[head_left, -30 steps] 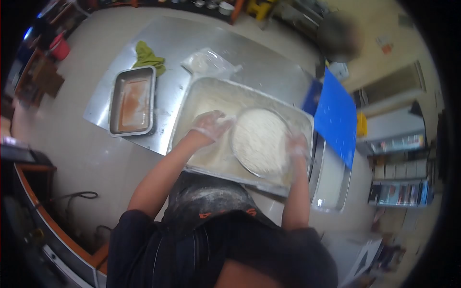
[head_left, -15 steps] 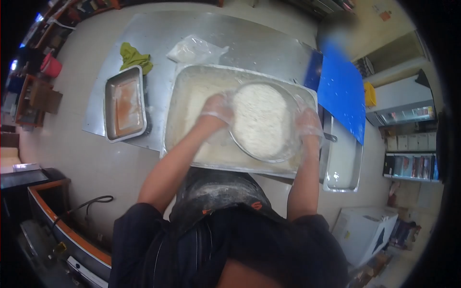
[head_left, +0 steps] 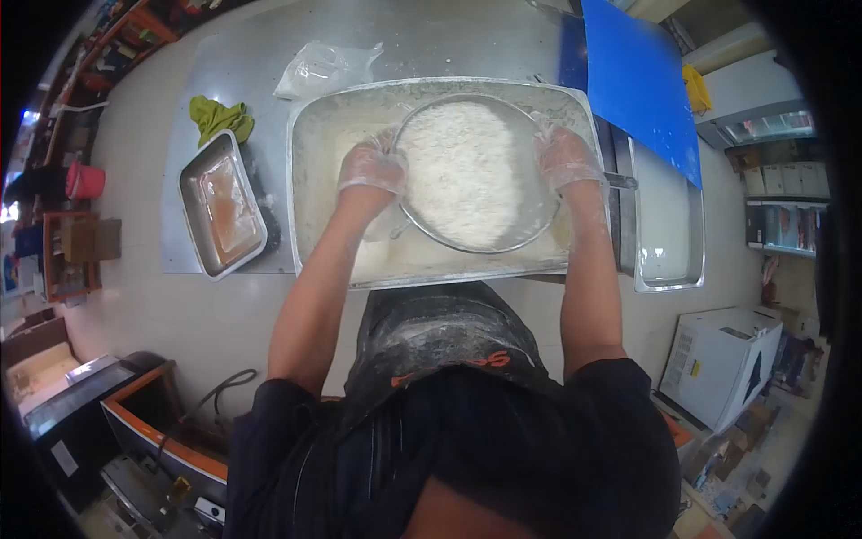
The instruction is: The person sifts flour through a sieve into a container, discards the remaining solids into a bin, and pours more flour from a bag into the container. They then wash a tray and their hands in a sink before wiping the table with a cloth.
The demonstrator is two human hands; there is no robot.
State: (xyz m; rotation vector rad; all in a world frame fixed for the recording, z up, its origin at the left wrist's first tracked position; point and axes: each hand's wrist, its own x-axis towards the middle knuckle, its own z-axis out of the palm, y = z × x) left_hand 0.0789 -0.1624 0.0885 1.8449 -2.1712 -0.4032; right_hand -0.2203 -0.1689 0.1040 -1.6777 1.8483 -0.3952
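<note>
A round metal-rimmed sieve (head_left: pixel 537 211) holds a heap of white flour (head_left: pixel 462 171), blurred by motion. On its left side, my left hand (head_left: pixel 375 164) is closed on the rim, in a clear plastic glove. My right hand (head_left: pixel 567 154), gloved the same way, grips the opposite side. Both hands and the sieve are over a large rectangular metal tray (head_left: pixel 314 207) dusted with flour. The sieve's underside is hidden.
Left of the tray stand a small metal pan (head_left: pixel 191 193) and a green cloth (head_left: pixel 215 119). A clear plastic bag (head_left: pixel 328 70) lies behind it. At the right are a blue board (head_left: pixel 642 85) and a long metal pan with whitish liquid (head_left: pixel 664 216).
The view has shifted, so the tray appears higher. Relative to the tray, the sieve and both hands have moved left, and the flour heap has shifted within the sieve.
</note>
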